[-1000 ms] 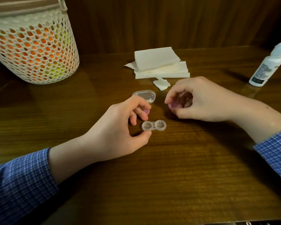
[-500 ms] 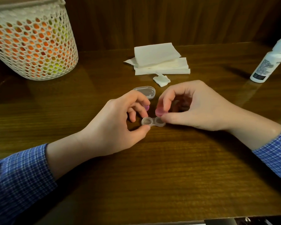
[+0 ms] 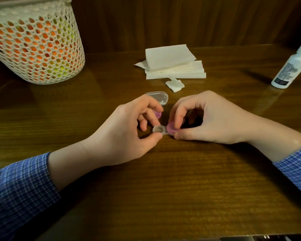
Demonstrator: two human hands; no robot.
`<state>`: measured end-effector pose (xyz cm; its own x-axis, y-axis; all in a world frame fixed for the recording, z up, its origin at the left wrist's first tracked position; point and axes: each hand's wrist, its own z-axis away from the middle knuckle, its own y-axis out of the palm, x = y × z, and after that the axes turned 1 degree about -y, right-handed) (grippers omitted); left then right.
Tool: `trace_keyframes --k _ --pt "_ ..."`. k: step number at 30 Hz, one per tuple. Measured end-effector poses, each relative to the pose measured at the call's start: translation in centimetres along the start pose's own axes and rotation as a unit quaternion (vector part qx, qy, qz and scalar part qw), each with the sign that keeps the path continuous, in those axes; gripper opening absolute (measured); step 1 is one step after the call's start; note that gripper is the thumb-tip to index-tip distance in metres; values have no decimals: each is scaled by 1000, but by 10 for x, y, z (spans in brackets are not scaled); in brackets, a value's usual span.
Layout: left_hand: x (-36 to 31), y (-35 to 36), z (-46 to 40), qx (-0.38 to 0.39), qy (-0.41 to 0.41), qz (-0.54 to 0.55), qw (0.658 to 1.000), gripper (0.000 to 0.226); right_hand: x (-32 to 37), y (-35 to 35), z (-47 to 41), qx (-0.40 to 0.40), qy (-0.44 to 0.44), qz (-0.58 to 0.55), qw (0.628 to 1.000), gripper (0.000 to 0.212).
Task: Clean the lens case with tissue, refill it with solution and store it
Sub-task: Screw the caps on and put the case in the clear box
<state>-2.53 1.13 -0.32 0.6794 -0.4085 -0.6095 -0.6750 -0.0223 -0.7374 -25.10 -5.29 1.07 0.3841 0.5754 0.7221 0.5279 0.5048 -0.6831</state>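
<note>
A clear two-well lens case [image 3: 158, 130] lies on the wooden table between my hands. My left hand [image 3: 129, 134] pinches its left well between thumb and fingers. A pink cap [image 3: 171, 129] sits on the right well, and my right hand [image 3: 210, 119] grips that cap with thumb and index finger. A second pink cap [image 3: 157, 114] lies on the table just behind my left fingers. The white solution bottle [image 3: 292, 66] stands at the far right. A stack of white tissues [image 3: 172, 62] lies at the back, with a small crumpled tissue piece [image 3: 175, 84] in front of it.
A clear oval plastic container [image 3: 159, 97] rests behind my left hand. A white mesh basket [image 3: 33, 44] with orange and green contents stands at the back left. A dark wooden panel rises behind the table.
My right hand brought the pink cap from the table onto the case's right well. My left hand kept hold of the case.
</note>
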Motion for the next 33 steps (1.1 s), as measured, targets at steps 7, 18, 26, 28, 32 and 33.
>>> trace_keyframes --k 7,18,26,28,32,33 --pt "0 0 0 1 1 3 1000 45 1 -1 1 10 6 -8 1000 10" --pt "0 0 0 4 -1 6 1000 45 3 1 2 12 8 3 1000 12" --pt "0 0 0 5 -1 8 1000 46 3 2 1 12 12 16 1000 14" --pt "0 0 0 6 -2 6 1000 46 3 3 1 10 10 16 1000 13" --pt "-1 0 0 6 -1 5 1000 46 4 3 2 5 7 19 1000 10" --pt "-1 -1 0 7 -1 4 1000 46 4 4 2 6 6 26 1000 10"
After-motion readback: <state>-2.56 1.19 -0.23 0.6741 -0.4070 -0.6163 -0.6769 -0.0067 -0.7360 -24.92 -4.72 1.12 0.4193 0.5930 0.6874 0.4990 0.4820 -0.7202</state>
